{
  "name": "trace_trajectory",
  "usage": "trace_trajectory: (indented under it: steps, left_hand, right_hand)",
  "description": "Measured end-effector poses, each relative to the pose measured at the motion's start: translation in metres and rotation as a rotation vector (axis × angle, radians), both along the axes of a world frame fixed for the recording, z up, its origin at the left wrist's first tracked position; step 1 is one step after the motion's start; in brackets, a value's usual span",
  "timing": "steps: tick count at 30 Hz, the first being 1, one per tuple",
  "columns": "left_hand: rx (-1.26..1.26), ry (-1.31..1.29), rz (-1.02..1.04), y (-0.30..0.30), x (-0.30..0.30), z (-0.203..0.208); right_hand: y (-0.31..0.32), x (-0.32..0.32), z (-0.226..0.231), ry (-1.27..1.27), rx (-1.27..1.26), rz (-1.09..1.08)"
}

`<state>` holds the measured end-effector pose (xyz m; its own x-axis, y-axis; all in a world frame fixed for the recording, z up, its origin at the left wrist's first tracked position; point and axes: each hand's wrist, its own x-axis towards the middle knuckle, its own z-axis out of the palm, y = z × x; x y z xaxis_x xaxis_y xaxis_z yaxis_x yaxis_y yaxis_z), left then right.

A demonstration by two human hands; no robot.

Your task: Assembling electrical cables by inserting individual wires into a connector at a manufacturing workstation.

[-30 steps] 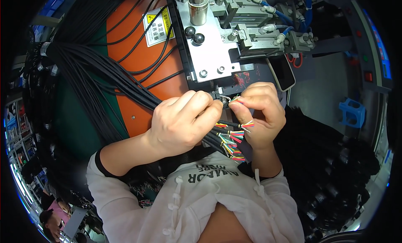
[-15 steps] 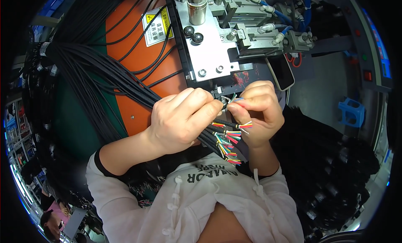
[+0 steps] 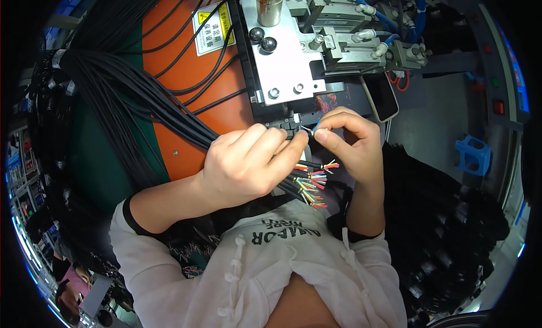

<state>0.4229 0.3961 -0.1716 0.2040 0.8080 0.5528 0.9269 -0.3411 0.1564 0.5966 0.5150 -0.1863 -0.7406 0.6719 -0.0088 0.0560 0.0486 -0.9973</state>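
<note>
Curling over a bundle of black cables (image 3: 189, 126), the person's left hand (image 3: 243, 164) is keeping a narrow grip, with thumb and forefinger closing together near the ends of some thin wires (image 3: 305, 128); which cable those fingertips are pinching is hidden. Opposite it, just beside the left fingertips, the right hand (image 3: 353, 141) is also holding narrowly, its thumb and forefinger pinching the thin wires while its other fingers are bending inward. Below the left hand, several cable ends are sticking out toward the right, fanning into stripped coloured wires (image 3: 310, 184) in red, yellow, white and green. The bundle is running down from the upper left across an orange and green tabletop (image 3: 186, 167), where a white and yellow label (image 3: 208, 39) is lying partly under single black cables. Just beyond the fingertips, a small black fixture (image 3: 276, 125) is sitting below a bright metal plate (image 3: 288, 68), which is carrying two black ball knobs (image 3: 268, 44) and a metal cylinder (image 3: 269, 9). Right of the plate, a phone (image 3: 381, 99) is lying near a red-handled tool (image 3: 406, 81). Farther right, a blue stool (image 3: 474, 153) is standing on the floor, well apart from the hands
</note>
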Motion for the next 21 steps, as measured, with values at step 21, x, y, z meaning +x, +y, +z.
trace_trajectory:
  steps: [21]
  left_hand:
    - [-0.2, 0.126, 0.131, 0.005, 0.005, 0.003]
  right_hand:
    - [-0.015, -0.026, -0.039, -0.031, 0.395, -0.287]
